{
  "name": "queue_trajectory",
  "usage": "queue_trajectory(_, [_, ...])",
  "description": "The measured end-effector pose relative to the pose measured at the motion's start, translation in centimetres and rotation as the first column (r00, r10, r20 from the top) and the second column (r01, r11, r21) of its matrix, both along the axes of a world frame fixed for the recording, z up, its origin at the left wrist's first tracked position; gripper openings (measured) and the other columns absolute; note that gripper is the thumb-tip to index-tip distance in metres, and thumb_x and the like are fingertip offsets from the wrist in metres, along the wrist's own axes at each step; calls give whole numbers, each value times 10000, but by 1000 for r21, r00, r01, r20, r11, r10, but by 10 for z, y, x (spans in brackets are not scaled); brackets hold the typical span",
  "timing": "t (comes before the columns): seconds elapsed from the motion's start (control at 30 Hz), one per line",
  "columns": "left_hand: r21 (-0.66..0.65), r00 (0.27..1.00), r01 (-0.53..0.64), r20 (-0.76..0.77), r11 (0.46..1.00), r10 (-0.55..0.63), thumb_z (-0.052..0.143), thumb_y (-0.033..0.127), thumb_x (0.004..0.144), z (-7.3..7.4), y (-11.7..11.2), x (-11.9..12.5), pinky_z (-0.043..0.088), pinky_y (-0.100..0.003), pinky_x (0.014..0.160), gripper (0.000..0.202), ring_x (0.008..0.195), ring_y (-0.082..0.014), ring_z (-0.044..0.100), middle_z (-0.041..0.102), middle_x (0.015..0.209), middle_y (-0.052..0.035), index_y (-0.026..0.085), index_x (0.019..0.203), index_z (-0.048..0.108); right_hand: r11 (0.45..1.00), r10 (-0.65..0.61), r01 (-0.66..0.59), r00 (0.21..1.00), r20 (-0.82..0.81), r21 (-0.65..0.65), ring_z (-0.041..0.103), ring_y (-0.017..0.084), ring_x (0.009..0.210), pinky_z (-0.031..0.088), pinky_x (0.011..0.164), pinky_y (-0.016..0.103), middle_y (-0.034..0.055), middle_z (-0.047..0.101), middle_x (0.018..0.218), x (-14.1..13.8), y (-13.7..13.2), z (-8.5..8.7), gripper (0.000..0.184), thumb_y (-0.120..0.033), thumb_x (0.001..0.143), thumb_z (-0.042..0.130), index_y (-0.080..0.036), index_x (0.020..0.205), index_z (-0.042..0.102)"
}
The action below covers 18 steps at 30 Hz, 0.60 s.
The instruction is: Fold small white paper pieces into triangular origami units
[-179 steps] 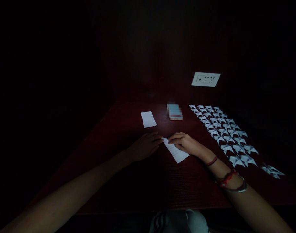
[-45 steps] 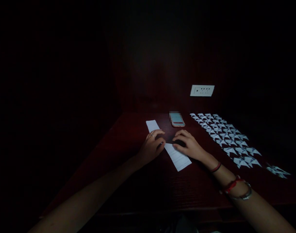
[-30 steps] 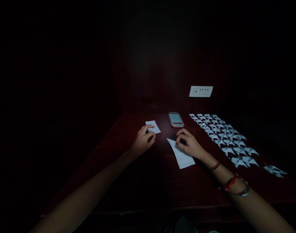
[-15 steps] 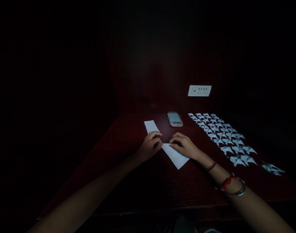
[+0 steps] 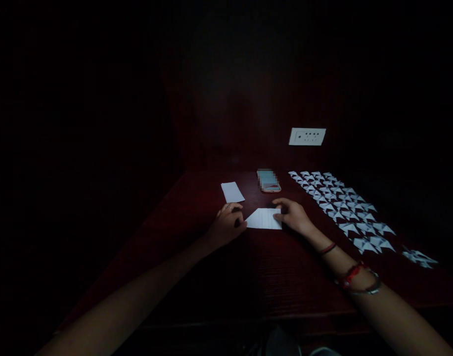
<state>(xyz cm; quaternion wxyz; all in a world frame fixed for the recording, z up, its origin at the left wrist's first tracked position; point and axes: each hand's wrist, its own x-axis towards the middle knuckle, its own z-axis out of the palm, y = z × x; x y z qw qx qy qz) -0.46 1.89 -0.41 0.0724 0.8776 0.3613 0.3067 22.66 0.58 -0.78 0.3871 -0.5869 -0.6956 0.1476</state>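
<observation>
A white paper strip (image 5: 264, 219) lies across the dark red table (image 5: 271, 277), its left end folded to a slanted corner. My left hand (image 5: 228, 226) rests at that left end with fingers curled and tips pressed on the fold. At the right end, my right hand (image 5: 294, 216) pinches the paper's edge with its fingers together. A second small white paper (image 5: 232, 192) lies just beyond my left hand, untouched.
Several rows of small folded white paper pieces (image 5: 341, 207) cover the table's right side, with a few more (image 5: 419, 257) near the right edge. A phone (image 5: 268, 180) lies at the back centre. A white socket plate (image 5: 307, 136) is on the dark wall.
The strip has turned from a diagonal lie to crosswise, and its left end is now folded into a slant. My hands moved a little apart, to its two ends.
</observation>
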Motion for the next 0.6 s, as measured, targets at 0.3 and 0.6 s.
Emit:
queue_trajectory(0.3, [94, 966, 187, -199, 978, -166, 492, 253, 756, 0, 1, -1, 306, -374, 869, 233, 1094, -201, 339, 454, 1116, -3, 255, 988, 509, 984, 83, -101, 989, 124, 147, 528, 124, 707, 434, 659, 264, 44, 527, 864, -8, -9, 10, 135, -126, 620, 561, -165, 731, 628])
queue_trajectory(0.6, [31, 928, 296, -245, 955, -279, 415, 244, 812, -5, 4, -4, 294, -365, 898, 271, 1119, -188, 339, 500, 1106, 8, 255, 1078, 466, 885, 436, -458, 877, 199, 80, 546, 129, 809, 414, 764, 273, 25, 581, 880, -15, -24, 23, 148, -134, 696, 514, -191, 772, 628])
